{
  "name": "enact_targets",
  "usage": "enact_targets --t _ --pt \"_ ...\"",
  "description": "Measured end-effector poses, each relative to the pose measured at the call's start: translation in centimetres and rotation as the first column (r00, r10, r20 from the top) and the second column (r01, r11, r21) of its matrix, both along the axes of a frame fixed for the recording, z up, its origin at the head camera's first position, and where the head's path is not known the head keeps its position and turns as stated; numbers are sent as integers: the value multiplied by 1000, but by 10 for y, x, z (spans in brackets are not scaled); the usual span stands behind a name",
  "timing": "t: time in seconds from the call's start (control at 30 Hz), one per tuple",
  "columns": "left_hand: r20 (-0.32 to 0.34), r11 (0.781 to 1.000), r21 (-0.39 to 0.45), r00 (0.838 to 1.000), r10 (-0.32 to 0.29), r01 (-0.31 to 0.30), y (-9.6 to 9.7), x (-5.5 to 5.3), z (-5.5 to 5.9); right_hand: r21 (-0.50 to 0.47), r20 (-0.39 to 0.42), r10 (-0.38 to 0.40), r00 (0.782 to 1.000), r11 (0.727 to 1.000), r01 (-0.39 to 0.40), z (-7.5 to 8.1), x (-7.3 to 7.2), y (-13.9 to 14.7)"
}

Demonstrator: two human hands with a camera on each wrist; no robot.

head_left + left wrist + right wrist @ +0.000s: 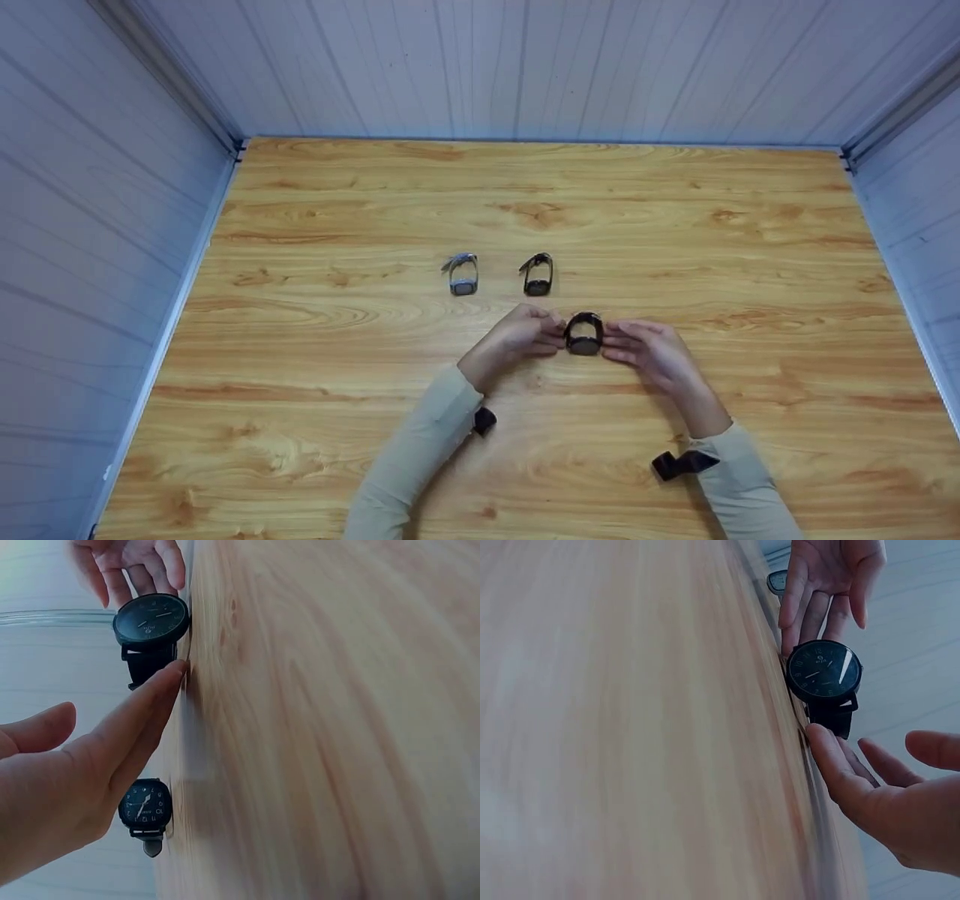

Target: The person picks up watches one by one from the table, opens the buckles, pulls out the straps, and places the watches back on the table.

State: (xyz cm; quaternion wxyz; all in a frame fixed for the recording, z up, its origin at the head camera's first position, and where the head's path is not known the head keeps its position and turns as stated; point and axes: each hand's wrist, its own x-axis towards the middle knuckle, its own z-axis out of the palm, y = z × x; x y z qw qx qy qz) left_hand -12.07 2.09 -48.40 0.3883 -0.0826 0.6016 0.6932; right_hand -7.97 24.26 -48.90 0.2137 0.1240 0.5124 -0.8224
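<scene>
A black round-faced wristwatch stands on the table with its strap closed in a loop, its dial facing the person. My left hand reaches it from the left, fingertips right at the strap. From the other side my right hand does the same, so the watch sits between the two sets of fingers. In the left wrist view the fingers of the left hand are straight, thumb held apart. The right wrist view has the right hand with extended fingers beside the strap, under the dial.
Farther back stand two more looped watches, a grey one on the left and a black one to its right. The black one has a rounded-square dial. Pale panel walls border the wooden table at the back and sides.
</scene>
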Motion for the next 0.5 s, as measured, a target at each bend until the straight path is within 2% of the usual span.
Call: enact_targets --t 0.17,0.5 --pt "4 1000 12 1000 -13 13 1 1 0 4 10 -12 1000 1000 12 0 0 -3" --pt "-8 995 86 999 54 -53 -2 4 -1 -13 -11 -25 1000 1000 25 -1 -1 -9"
